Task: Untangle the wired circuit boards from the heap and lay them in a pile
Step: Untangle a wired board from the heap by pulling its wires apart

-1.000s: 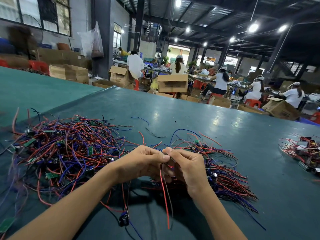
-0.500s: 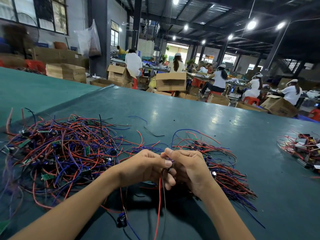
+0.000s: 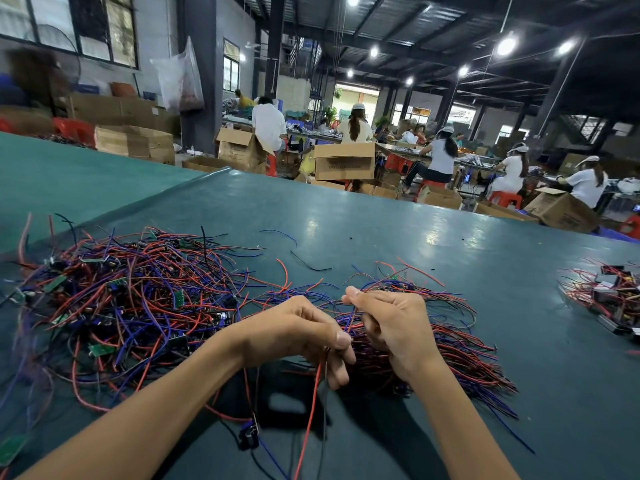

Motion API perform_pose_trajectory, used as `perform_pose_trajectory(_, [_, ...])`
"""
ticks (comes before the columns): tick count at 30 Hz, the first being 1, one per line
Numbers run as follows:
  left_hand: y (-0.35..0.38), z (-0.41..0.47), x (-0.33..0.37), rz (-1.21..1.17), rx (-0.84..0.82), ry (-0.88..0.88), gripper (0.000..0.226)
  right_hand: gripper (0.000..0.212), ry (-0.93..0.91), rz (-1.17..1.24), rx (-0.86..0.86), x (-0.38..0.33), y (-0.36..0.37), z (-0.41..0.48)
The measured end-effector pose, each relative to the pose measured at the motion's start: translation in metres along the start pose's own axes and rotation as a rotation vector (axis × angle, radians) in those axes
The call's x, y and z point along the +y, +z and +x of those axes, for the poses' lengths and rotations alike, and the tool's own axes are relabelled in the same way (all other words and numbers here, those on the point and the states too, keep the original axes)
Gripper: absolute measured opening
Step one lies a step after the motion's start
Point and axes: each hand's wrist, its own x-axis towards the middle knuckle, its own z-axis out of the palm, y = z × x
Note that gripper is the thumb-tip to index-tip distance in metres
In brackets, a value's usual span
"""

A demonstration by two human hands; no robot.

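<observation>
Teal-green worktable [image 3: 381, 233] bears our tangled heap of red, blue and black wired circuit boards [image 3: 138, 299]. Just right of that heap, our left hand [image 3: 294, 334] pinches a dangling red wire [image 3: 313, 403]. Our right hand [image 3: 394, 327] curls round strands [image 3: 348, 323] above the neater pile [image 3: 460, 351].

Right hand [image 3: 391, 327]: pulled its pinched wires [image 3: 353, 317] up, away from the left fingertips
Left hand [image 3: 294, 330]: red wire [image 3: 313, 403] pinch now below the right fingers

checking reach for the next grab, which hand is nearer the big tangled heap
Left. The left hand is right beside the heap; the right hand is further right, over the straightened pile. Both pinch wires.
</observation>
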Motion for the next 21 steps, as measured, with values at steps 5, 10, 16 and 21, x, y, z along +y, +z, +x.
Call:
perform_pose_trajectory(5, [0.005,-0.004,0.006,0.012,-0.071,-0.022,0.022,0.035,0.010,0.015,0.098,0.001,-0.006,0.003])
perform_pose_trajectory(10, [0.012,-0.002,0.008,0.034,-0.096,-0.012,0.019,0.044,0.002,0.013,0.114,0.000,-0.019,0.005])
perform_pose_trajectory(16, [0.006,-0.005,0.010,0.032,-0.127,-0.017,0.019,0.049,-0.209,-0.327,0.169,-0.004,-0.011,0.002])
perform_pose_trajectory(21, [0.004,-0.006,0.012,0.055,-0.172,-0.006,0.018,0.031,0.143,0.089,0.070,-0.015,-0.015,0.001])
